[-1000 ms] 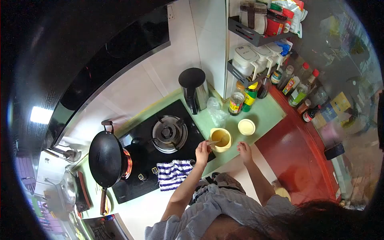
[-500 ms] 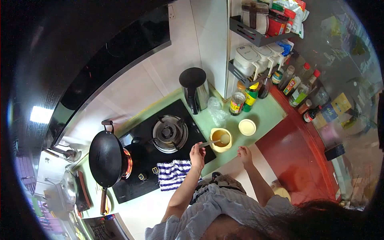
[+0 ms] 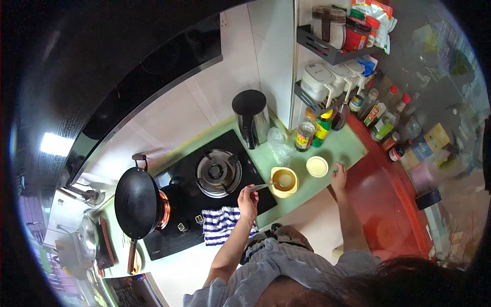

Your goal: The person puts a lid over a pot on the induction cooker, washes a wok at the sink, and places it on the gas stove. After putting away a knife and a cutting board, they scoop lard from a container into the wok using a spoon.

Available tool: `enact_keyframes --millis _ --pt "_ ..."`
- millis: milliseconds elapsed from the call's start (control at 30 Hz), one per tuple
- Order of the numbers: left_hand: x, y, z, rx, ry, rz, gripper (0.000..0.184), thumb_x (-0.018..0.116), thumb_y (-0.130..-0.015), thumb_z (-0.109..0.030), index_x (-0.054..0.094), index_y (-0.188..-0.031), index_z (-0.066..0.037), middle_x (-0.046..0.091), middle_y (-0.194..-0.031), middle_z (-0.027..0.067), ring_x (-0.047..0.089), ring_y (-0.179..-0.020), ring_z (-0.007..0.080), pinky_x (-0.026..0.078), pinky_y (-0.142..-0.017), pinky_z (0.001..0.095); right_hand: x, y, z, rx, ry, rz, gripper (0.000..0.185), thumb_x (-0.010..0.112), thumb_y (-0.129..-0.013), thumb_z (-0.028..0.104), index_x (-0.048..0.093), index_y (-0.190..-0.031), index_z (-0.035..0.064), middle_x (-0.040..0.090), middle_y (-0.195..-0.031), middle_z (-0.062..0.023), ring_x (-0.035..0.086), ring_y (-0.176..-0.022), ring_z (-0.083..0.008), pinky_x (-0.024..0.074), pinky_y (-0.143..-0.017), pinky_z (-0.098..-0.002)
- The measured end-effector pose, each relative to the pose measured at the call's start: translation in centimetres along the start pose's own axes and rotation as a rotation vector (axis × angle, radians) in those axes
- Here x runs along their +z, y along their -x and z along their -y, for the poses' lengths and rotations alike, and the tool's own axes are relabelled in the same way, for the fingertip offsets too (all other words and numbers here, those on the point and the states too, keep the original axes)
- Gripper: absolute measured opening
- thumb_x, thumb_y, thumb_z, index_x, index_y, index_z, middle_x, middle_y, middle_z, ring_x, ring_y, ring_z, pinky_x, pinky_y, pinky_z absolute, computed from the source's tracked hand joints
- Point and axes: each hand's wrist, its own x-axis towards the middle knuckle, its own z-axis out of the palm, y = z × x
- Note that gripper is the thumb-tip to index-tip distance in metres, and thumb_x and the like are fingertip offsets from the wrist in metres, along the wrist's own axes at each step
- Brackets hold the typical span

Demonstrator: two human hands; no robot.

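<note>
left hand [image 3: 247, 203] grips the spoon [image 3: 260, 188], which extends over the yellow pot [image 3: 283, 194]. right hand [image 3: 338, 177] is near the round lid [image 3: 317, 167]; its closure cannot be determined.

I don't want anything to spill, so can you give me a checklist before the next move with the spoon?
1. Spoon held: ok, the left hand grips its handle.
2. Spoon's far end inside the pot: ok.
3. Pot standing upright on the counter: ok.
4. Lid out of the way: ok, it lies on the counter beside the pot, near the right hand.
5. Towel off the stove: not ok, part of it lies on the stove, and there's an orange glow by the wok.
6. Pot cool enough to touch: cannot tell.
</note>
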Motion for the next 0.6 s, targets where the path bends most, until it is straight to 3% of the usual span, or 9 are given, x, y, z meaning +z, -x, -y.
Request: enact_keyframes --millis 67,100,167,233,300,433,500,533,600 --pt "0.4 0.3 -0.5 -0.001 0.009 -0.017 0.023 0.046 -0.089 -0.025 0.055 -0.093 -0.005 0.053 -0.066 0.0012 0.046 -0.053 0.0073 0.039 -0.049 0.0181 -1.6 -2.9 1.0 -0.1 0.248 0.304 0.05 0.061 -0.069 0.003 0.046 -0.116 0.0128 0.048 -0.115 -0.0103 0.044 -0.104 -0.0305 0.0364 -0.088 -0.0399" --pt "0.6 0.5 -0.6 -0.009 0.012 -0.035 0.022 0.046 -0.089 -0.024 0.055 -0.093 -0.005 0.054 -0.066 0.0011 0.046 -0.053 0.0072 0.039 -0.049 0.018 -1.9 -3.9 1.7 -0.111 0.244 0.308 0.05 0.061 -0.069 0.003 0.046 -0.116 0.0128 0.048 -0.115 -0.0103 0.044 -0.104 -0.0305 0.0364 -0.088 -0.0399" --pt "0.5 0.6 -0.7 -0.011 -0.003 -0.023 0.022 0.045 -0.09 -0.024 0.055 -0.093 -0.004 0.053 -0.067 0.0013 0.047 -0.056 0.007 0.039 -0.05 0.0179 -1.7 -5.3 2.8 -0.17 0.413 0.632 0.064 0.065 -0.067 0.009 0.04 -0.125 0.0181 0.038 -0.127 -0.0077 0.035 -0.114 -0.0302 0.0291 -0.094 -0.0442" --pt "0.5 0.6 -0.9 -0.015 -0.025 -0.011 0.022 0.044 -0.09 -0.024 0.055 -0.093 -0.004 0.053 -0.068 0.0014 0.047 -0.059 0.0068 0.039 -0.051 0.0178 -0.4 -5.9 2.5 -0.212 0.36 0.665 0.06 0.066 -0.066 0.017 0.044 -0.122 0.013 0.033 -0.132 -0.006 0.033 -0.116 -0.0295 0.0267 -0.095 -0.0445" --pt "0.6 0.7 -0.9 -0.018 -0.014 0.004 0.023 0.044 -0.09 -0.024 0.054 -0.093 -0.004 0.053 -0.068 0.0022 0.047 -0.058 0.0071 0.039 -0.051 0.0177 1.2 -6.1 1.8 -0.309 0.394 0.704 0.054 0.066 -0.065 0.025 0.05 -0.115 0.0099 0.035 -0.13 -0.0073 0.032 -0.117 -0.0288 0.0254 -0.096 -0.0438" --pt "0.6 0.4 -0.6 0.011 -0.016 -0.005 0.023 0.045 -0.09 -0.026 0.055 -0.093 -0.006 0.054 -0.065 0.0006 0.046 -0.052 0.007 0.037 -0.048 0.0167 3.5 -5.2 0.0 -0.401 0.401 0.663 0.046 0.065 -0.065 0.027 0.055 -0.106 0.0069 0.045 -0.121 -0.012 0.037 -0.114 -0.0309 0.0304 -0.094 -0.0433" --pt "0.7 0.5 -0.8 0.007 -0.019 0.001 0.023 0.044 -0.09 -0.025 0.055 -0.093 -0.006 0.054 -0.065 0.0005 0.046 -0.052 0.0071 0.037 -0.048 0.0169 4.1 -4.9 -0.4 -0.397 0.269 0.655 0.039 0.066 -0.065 0.023 0.057 -0.099 0.0051 0.054 -0.105 -0.016 0.048 -0.101 -0.0333 0.0395 -0.085 -0.0421" --pt "0.8 0.6 -0.8 0.001 -0.022 0.006 0.023 0.044 -0.09 -0.025 0.055 -0.094 -0.006 0.054 -0.065 0.0005 0.046 -0.052 0.0071 0.037 -0.049 0.0172 4.1 -4.5 -0.5 -0.395 0.269 0.655 0.039 0.066 -0.065 0.023 0.057 -0.099 0.0051 0.054 -0.105 -0.016 0.048 -0.101 -0.0333 0.0395 -0.085 -0.0421" --pt "0.7 0.7 -0.9 0.002 -0.024 0.01 0.023 0.043 -0.09 -0.025 0.054 -0.094 -0.005 0.054 -0.065 0.0006 0.046 -0.053 0.0073 0.037 -0.049 0.0176 3.9 -3.5 0.1 -0.238 0.117 0.552 0.036 0.068 -0.063 0.019 0.058 -0.095 0.0043 0.059 -0.091 -0.0158 0.055 -0.085 -0.0345 0.0453 -0.075 -0.0405"
